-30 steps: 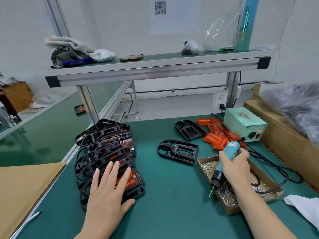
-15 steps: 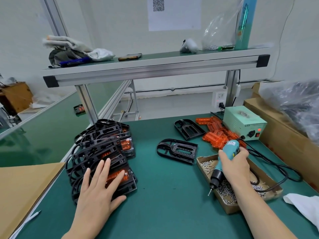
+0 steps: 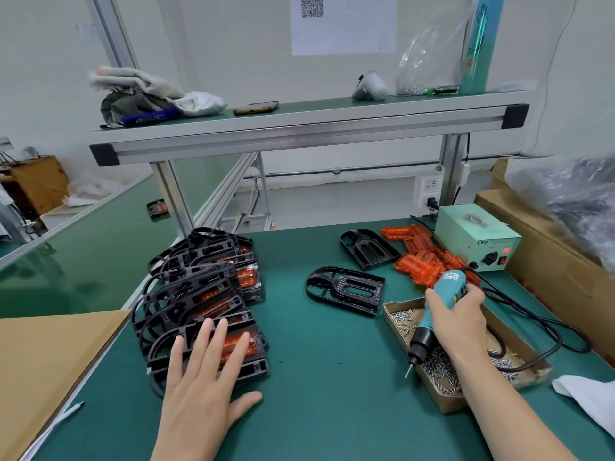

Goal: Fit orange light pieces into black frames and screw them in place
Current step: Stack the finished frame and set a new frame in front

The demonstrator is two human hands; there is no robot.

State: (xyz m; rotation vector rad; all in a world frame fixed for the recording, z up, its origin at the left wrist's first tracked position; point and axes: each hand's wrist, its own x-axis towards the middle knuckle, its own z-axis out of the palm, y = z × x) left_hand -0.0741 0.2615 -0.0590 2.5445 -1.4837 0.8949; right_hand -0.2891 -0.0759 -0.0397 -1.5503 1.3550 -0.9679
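A row of several black frames with orange light pieces fitted (image 3: 199, 294) leans along the left of the green table. My left hand (image 3: 203, 390) lies flat, fingers straight, on the nearest frame of that row. Two black frames without orange pieces sit mid-table, one near (image 3: 346, 289) and one farther back (image 3: 367, 247). Loose orange light pieces (image 3: 424, 257) are heaped behind them. My right hand (image 3: 456, 324) grips a teal electric screwdriver (image 3: 436, 317), tip pointing down over a cardboard tray of screws (image 3: 442, 367).
A pale green power box (image 3: 476, 241) with a lit red lamp stands at the back right, its black cable looping past the tray. Cardboard boxes (image 3: 559, 261) line the right edge, a cardboard sheet (image 3: 50, 361) the left. A shelf (image 3: 299, 128) crosses overhead.
My left hand pushed the row of finished frames leftward, then stayed resting on the nearest one. My right hand with the screwdriver has held its place over the screw tray.
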